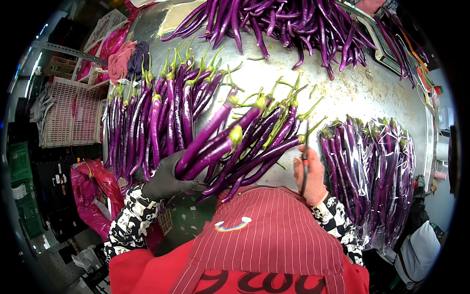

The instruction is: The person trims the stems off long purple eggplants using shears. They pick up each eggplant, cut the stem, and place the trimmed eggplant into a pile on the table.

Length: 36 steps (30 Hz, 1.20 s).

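Several long purple eggplants (214,145) lie in the grip of my left hand (170,176), which wears a dark glove; their green stem ends point up and right. My right hand (311,174), in a pinkish glove, holds a slim cutting tool with a black and red handle (305,161), its blade pointing up beside the stems. The exact kind of tool is unclear. A loose pile of eggplants with long stems (270,136) lies between my hands. At the left, more stemmed eggplants (170,106) form a row. Eggplants in clear plastic bags (367,176) are at the right.
A large heap of eggplants (279,22) covers the far side of the metal table (349,88). Cut stem pieces (313,91) lie near the middle. Pink and dark cloths (125,60), a white plastic crate (71,112) and a pink plastic bag (97,194) are at the left.
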{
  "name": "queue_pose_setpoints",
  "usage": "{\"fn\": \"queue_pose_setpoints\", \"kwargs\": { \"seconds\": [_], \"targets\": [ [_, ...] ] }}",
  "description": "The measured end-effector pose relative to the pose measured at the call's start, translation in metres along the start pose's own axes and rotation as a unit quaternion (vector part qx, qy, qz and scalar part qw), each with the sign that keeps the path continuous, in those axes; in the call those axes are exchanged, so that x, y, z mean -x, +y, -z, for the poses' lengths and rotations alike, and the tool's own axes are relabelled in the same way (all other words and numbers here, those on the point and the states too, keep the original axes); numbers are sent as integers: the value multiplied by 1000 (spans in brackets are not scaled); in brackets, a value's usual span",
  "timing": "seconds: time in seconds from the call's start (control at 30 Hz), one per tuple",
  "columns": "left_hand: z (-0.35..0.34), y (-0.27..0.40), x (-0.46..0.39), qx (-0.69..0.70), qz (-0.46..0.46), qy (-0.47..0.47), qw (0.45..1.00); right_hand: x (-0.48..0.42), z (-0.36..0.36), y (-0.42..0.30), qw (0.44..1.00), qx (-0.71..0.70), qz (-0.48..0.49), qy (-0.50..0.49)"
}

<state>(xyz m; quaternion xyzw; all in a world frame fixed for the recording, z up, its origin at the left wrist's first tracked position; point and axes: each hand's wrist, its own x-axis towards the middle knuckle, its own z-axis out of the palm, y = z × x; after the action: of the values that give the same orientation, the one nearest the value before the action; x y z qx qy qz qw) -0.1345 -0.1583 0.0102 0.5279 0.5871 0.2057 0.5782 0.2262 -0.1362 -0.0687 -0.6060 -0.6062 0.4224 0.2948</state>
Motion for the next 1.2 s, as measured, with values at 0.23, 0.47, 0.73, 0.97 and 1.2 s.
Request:
{"fn": "queue_pose_setpoints", "kwargs": {
  "seconds": [0.23,0.47,0.73,0.97,1.2],
  "targets": [
    [16,25,-29,190,38,39,980,12,6,79,988,68,-99,96],
    [-4,49,-78,366,-39,18,930,-2,22,46,873,445,-192,-55],
    [-92,62,-142,356,-142,0,924,-53,2,-77,952,-228,11,-204],
    [-82,92,-128,255,-175,-38,950,-65,-30,-70,982,-10,176,-75],
    [-53,-16,-121,293,-4,197,936,-149,30,-76,978,-203,31,19]
  ]
}}
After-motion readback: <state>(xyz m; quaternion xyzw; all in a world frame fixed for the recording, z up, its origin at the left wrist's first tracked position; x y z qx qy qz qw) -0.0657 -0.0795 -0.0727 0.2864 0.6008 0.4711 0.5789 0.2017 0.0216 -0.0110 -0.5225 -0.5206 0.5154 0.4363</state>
